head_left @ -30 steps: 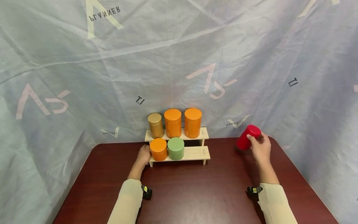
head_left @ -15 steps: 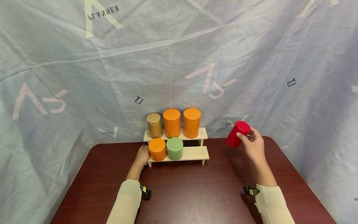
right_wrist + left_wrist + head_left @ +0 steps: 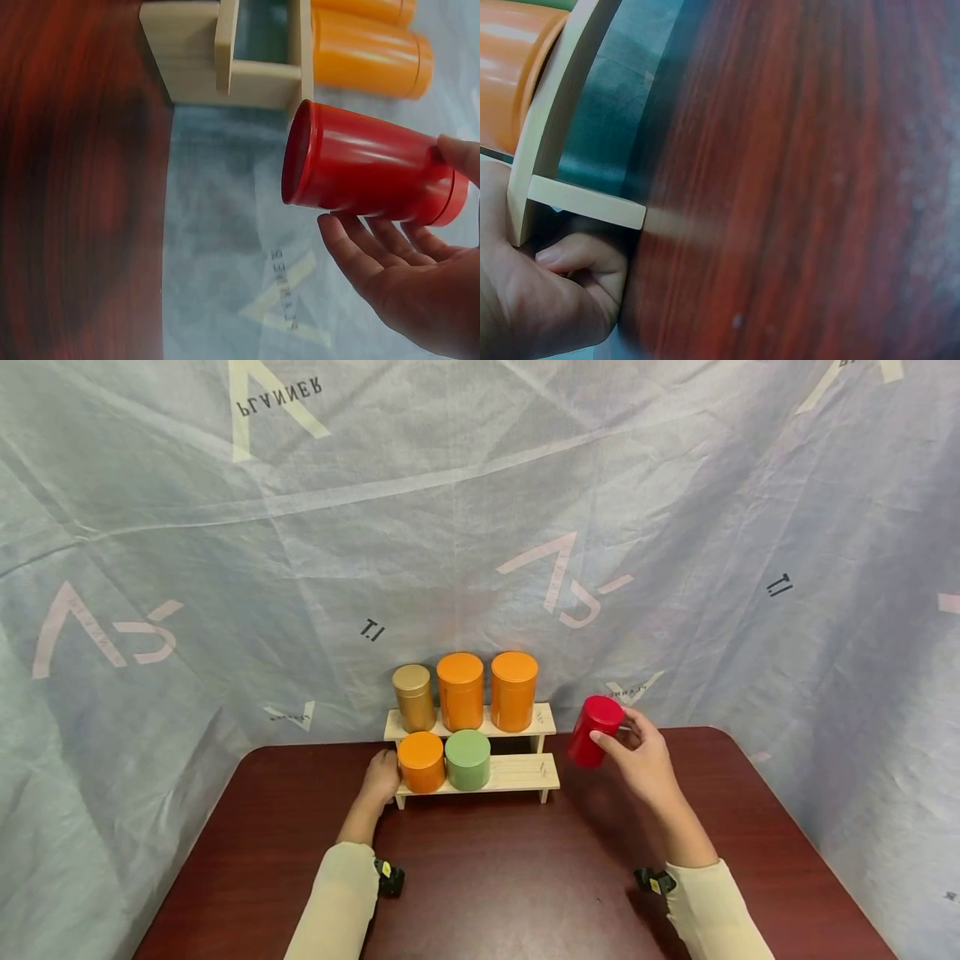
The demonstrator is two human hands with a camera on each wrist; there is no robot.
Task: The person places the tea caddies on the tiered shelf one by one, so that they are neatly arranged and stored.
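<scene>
My right hand (image 3: 647, 766) holds a red canister (image 3: 592, 735) near its lid, thumb on one side and fingers on the other. The canister tilts slightly, above the table just right of the two-step wooden shelf (image 3: 517, 770). In the right wrist view the red canister (image 3: 375, 165) has its base toward the shelf's end (image 3: 187, 45). My left hand (image 3: 382, 775) grips the left end of the lower step; in the left wrist view its curled thumb (image 3: 577, 255) lies by the shelf leg (image 3: 592, 204). A short orange canister (image 3: 422, 764) and a green one (image 3: 468, 762) stand on the lower step.
On the upper step stand a gold canister (image 3: 414, 697) and two tall orange canisters (image 3: 461, 693). The dark red-brown table (image 3: 495, 885) carries the shelf. A grey printed cloth (image 3: 450, 527) hangs close behind and along both sides.
My right hand has carried the red canister leftward, from the table's far right to beside the shelf, and it now leans less. The left hand has stayed at the shelf's left end.
</scene>
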